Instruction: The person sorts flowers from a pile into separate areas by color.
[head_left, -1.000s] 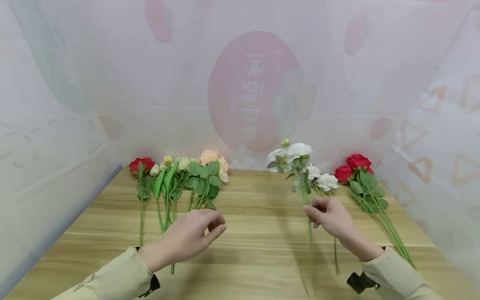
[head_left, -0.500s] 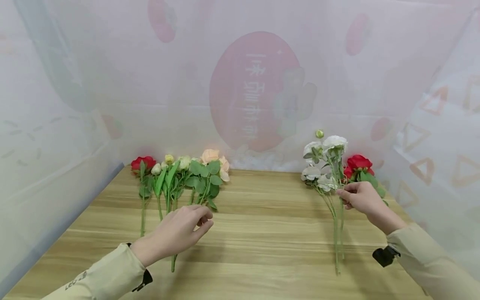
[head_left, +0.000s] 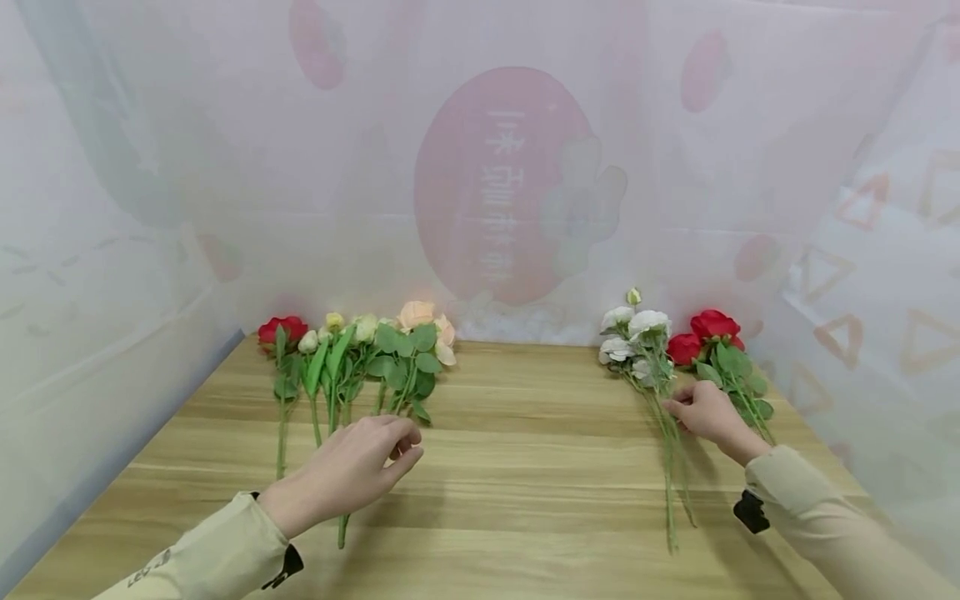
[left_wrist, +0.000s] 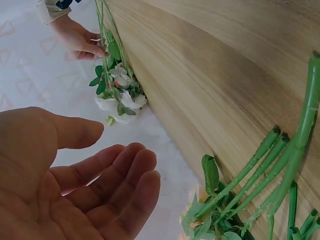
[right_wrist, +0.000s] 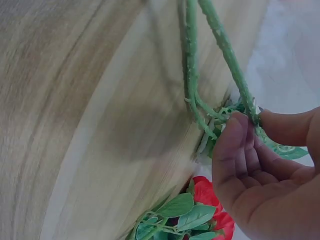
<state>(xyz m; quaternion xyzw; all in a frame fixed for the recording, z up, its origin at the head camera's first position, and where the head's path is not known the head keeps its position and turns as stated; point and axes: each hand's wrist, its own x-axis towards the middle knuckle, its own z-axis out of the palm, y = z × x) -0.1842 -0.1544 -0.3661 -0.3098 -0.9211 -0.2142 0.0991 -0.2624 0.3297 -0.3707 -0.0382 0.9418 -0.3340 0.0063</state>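
Left sleeve [head_left: 202, 546] is showing dark lettering, too blurred to read surely. Left hand [head_left: 348, 467] is hovering, fingers loosely bent, over green stems at the desk's [head_left: 495, 508] left. Right hand [head_left: 708, 414] is pinching one green stem [right_wrist: 227, 55] of the white flowers [head_left: 651, 323]. These are lying far right: four blooms, one bud showing. Two red blooms [head_left: 714, 326] are sitting beside them. Far left, one red rose [head_left: 282, 330] and two peach blooms [head_left: 416, 314] are showing. Behind, a backdrop's [head_left: 360, 167] pink oval [head_left: 457, 183] is bearing vertical characters, blurred.

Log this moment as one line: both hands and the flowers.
right hand: pinches white-flower stem | left hand: holds nothing, fingers loosely curled | white flowers: grouped beside red flowers
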